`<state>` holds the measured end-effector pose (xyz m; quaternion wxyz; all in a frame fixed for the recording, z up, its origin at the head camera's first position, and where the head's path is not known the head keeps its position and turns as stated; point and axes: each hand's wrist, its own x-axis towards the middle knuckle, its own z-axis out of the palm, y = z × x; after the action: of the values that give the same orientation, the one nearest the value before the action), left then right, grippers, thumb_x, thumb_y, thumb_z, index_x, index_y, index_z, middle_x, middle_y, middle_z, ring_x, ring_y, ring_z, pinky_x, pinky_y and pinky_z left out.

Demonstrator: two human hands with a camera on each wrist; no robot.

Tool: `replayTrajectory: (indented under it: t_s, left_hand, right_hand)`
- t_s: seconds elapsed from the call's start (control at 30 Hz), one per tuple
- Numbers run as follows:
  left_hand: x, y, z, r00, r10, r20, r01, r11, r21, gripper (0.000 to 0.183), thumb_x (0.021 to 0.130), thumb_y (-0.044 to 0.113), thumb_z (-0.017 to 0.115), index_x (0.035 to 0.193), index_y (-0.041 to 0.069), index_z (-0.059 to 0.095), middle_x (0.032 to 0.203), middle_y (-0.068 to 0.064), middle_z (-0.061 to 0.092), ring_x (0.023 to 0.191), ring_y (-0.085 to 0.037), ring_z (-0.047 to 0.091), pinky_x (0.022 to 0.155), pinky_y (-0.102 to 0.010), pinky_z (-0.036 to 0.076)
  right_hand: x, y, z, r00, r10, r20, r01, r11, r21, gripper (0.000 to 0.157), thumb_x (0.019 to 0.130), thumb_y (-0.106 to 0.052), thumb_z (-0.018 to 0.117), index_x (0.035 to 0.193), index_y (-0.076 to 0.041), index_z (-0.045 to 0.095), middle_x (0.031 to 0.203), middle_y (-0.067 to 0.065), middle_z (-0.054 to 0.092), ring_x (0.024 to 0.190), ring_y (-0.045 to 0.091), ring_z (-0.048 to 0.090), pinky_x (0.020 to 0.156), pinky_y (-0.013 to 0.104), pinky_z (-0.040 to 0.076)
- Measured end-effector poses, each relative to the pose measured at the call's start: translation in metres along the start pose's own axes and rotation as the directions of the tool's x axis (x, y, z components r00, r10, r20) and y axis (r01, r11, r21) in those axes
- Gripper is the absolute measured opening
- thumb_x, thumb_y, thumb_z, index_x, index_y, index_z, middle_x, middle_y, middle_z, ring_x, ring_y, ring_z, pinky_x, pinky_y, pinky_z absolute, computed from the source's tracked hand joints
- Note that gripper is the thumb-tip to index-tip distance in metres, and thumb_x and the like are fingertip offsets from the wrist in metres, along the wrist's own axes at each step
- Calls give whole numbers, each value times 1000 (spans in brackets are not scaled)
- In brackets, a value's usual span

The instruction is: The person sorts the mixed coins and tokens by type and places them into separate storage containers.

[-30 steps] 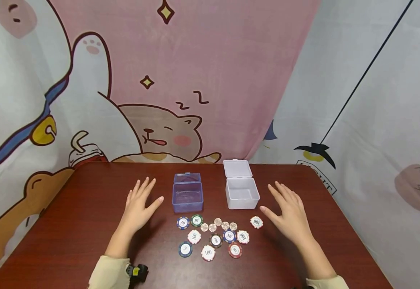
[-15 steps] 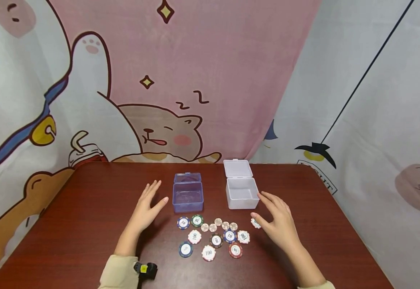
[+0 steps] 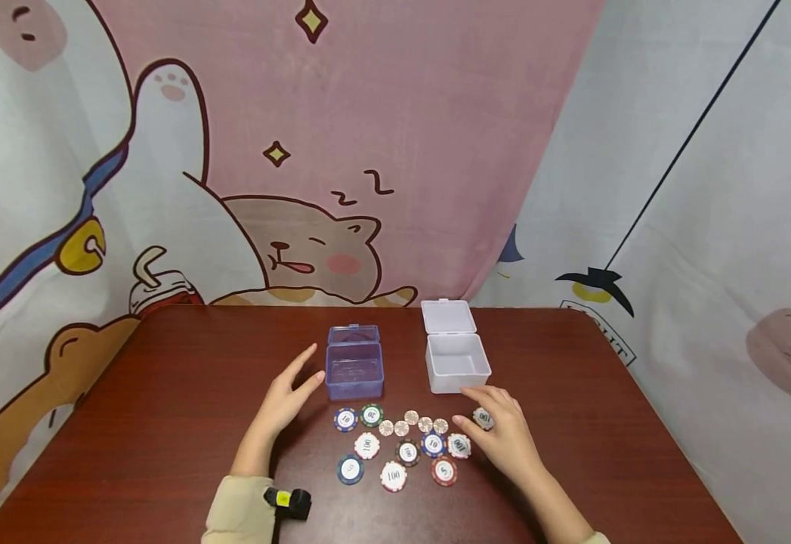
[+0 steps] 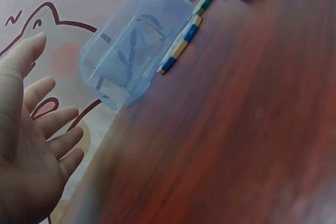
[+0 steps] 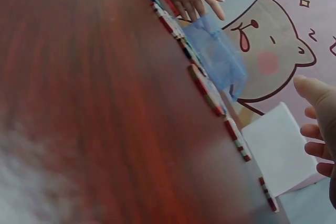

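Observation:
My left hand [image 3: 283, 402] is beside the blue see-through box [image 3: 354, 378], fingers loosely spread and holding nothing. The box's lid stands open at the back. In front of the white box [image 3: 457, 372], my right hand [image 3: 504, 431] hovers over the table with nothing in its fingers. It partly covers a white 100 chip [image 3: 483, 417] at the far right. Several poker chips lie between the hands, among them a blue 10 chip [image 3: 345, 419], a green 20 chip [image 3: 371, 415], a black chip [image 3: 407, 452] and a red 5 chip [image 3: 443, 471]. Small pale gold-patterned discs [image 3: 401, 428] lie among them.
Both boxes stand toward the back of the dark red-brown table [image 3: 184, 393]. A cartoon-printed curtain [image 3: 436, 151] hangs behind it. A small black device [image 3: 289, 503] is strapped at my left wrist, by the beige sleeve [image 3: 240, 510].
My right hand has moved left and nearer to me, from beside the white box to in front of it. My left hand has moved right, closer to the blue box. Chips and boxes stay put.

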<state>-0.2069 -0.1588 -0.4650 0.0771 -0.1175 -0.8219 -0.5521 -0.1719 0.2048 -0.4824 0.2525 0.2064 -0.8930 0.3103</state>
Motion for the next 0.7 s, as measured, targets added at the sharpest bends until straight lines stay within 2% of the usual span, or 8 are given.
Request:
replayTrajectory:
  t_s: [0.13,0.27,0.33,0.53,0.7]
  left_hand:
    - [4,-15,3,1000,14,4,-14,1000,-9,54,88,26,57,137,14,38,138,-11,37,126,-30,31,98,-51,24]
    - [9,-34,8,1000,19,13,-19,1000,-25,55,88,33,57,137,18,38,138,-8,39,126,-25,33,99,-48,25]
    - [10,-38,10,1000,12,12,-11,999,-51,55,87,35,57,137,20,39,137,-6,39,126,-23,32,100,-47,24]
    - [12,-40,12,999,2,32,0,998,-59,57,87,37,56,137,18,38,137,-4,40,126,-22,32,100,-47,25]
    - [12,-31,10,998,-1,62,6,997,-77,57,88,32,57,137,11,38,137,-6,40,126,-24,32,100,-47,24]
  right_hand:
    - [-3,-1,6,1000,10,21,-11,1000,29,40,69,-26,77,105,-13,66,100,-9,59,95,12,50,78,37,34]
    - [-6,-2,11,999,13,42,-15,998,54,38,67,-22,79,102,-13,67,98,-10,60,92,10,50,77,37,34]
    - [-6,-1,14,999,18,52,-21,998,59,36,67,-20,79,101,-13,68,97,-11,60,92,9,50,77,37,35]
    - [-6,0,22,995,52,85,-59,995,77,31,68,-20,78,98,-13,69,93,-10,60,91,9,50,78,38,34]
    - [-7,3,28,994,54,96,-61,995,74,28,67,-19,79,92,-13,70,89,-10,60,88,8,50,77,38,35]
